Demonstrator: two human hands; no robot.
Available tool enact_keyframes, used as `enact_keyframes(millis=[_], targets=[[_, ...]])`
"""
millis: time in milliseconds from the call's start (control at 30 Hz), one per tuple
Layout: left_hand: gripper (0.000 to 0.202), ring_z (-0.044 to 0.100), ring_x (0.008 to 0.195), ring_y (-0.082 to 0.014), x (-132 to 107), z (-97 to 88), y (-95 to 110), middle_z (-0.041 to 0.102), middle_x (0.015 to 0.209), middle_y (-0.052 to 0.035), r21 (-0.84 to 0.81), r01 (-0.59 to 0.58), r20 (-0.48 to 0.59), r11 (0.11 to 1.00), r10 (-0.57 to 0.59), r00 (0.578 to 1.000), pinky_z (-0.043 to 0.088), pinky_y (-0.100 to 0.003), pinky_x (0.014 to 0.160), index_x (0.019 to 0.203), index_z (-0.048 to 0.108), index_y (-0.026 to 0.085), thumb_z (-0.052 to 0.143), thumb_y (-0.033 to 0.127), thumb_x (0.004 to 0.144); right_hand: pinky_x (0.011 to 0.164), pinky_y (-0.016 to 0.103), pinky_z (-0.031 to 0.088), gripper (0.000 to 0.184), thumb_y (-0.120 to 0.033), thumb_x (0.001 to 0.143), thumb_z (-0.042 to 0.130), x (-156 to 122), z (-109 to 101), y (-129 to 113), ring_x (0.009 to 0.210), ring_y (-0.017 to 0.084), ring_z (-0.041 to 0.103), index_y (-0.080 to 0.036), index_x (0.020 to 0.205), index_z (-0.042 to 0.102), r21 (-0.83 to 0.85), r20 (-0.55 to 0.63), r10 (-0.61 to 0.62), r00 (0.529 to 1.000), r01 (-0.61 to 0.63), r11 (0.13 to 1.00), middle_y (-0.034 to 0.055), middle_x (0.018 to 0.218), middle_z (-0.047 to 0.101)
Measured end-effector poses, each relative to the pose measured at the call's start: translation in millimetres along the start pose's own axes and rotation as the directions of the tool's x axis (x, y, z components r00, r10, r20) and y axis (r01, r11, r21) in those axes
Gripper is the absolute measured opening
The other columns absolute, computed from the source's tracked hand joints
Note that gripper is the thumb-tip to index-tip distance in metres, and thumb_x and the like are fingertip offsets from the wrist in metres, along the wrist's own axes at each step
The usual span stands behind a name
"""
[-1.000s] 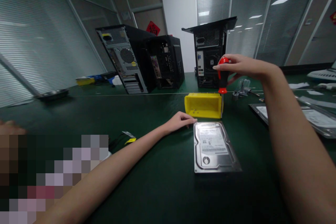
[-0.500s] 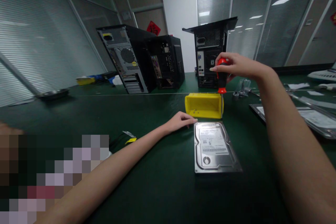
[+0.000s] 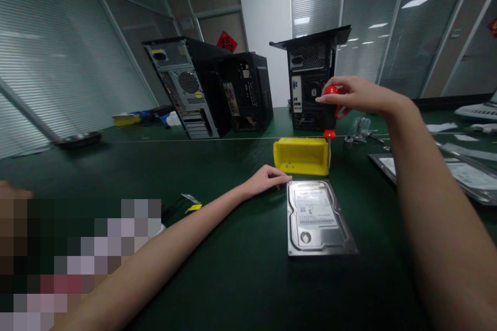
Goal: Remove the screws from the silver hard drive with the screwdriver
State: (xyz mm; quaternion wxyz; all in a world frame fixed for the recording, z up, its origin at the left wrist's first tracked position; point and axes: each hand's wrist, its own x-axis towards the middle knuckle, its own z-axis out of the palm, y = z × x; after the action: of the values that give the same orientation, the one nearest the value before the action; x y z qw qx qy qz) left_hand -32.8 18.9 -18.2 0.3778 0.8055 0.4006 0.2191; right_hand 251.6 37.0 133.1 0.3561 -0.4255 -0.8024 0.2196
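Note:
A silver hard drive (image 3: 316, 212) lies label side up on the dark green table. At its far left corner, my left hand (image 3: 267, 180) is closed, with thumb and fingertips gripping the edge. My right hand (image 3: 349, 94) is wrapped round the top of a red and black screwdriver (image 3: 329, 121). The tool stands upright, its thin shaft running down to the drive's far right corner. Whether the tip sits in a screw is too small to make out. Just behind the drive is a yellow bin (image 3: 301, 158) on its side, with a few tiny bits, perhaps screws, inside.
Black computer cases (image 3: 209, 88) stand at the back left, and another case (image 3: 310, 77) behind the bin. More drives (image 3: 469, 173) lie to the right beyond my forearm. A clear plastic bag (image 3: 359, 128) is near them. At the left edge, another person's hand (image 3: 15, 191) shows.
My right hand has turned and shifted slightly to the right on the screwdriver handle, and its wrist moved right too. The left hand and the hard drive stay where they were.

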Motion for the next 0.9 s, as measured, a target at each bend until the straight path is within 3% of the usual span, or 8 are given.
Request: enact_keyframes(millis=[267, 733, 900], targets=[[0.038, 0.055, 0.068, -0.0119, 1.3, 0.9, -1.2, 0.066, 0.08, -0.0068, -0.004, -0.003, 0.002, 1.0, 0.003, 1.0, 0.039, -0.022, 0.059, 0.091, 0.069, 0.011, 0.056, 0.045, 0.079, 0.049, 0.025, 0.05, 0.033, -0.041, 0.063, 0.07, 3.3, 1.4, -3.5, 0.063, 0.015, 0.058, -0.018, 0.085, 0.06, -0.115, -0.051, -0.056, 0.997, 0.05, 0.992, 0.004, 0.076, 0.06], [0.037, 0.056, 0.069, -0.0122, -0.1, 0.8, 1.1, 0.067, 0.081, -0.0069, -0.005, 0.006, 0.0, 1.0, -0.006, 1.0, 0.04, -0.022, 0.06, 0.092, 0.069, 0.012, 0.055, 0.044, 0.079, 0.051, 0.026, 0.051, 0.032, -0.045, 0.065, 0.068, 1.1, 1.9, -7.8, 0.065, 0.017, 0.059, -0.019, 0.08, 0.058, -0.087, -0.004, -0.011, 1.0, 0.01, 0.996, 0.0046, 0.074, 0.061], [0.037, 0.056, 0.07, -0.0127, -0.5, 0.4, 2.3, 0.067, 0.081, -0.007, 0.0, 0.01, -0.001, 1.0, -0.01, 1.0, 0.04, -0.022, 0.06, 0.091, 0.069, 0.012, 0.055, 0.044, 0.08, 0.057, 0.028, 0.053, 0.034, -0.052, 0.082, 0.045, 2.4, 5.3, -7.6, 0.071, 0.017, 0.061, -0.019, 0.084, 0.055, -0.005, 0.019, -0.007, 1.0, 0.007, 1.0, 0.0055, 0.082, 0.062]])
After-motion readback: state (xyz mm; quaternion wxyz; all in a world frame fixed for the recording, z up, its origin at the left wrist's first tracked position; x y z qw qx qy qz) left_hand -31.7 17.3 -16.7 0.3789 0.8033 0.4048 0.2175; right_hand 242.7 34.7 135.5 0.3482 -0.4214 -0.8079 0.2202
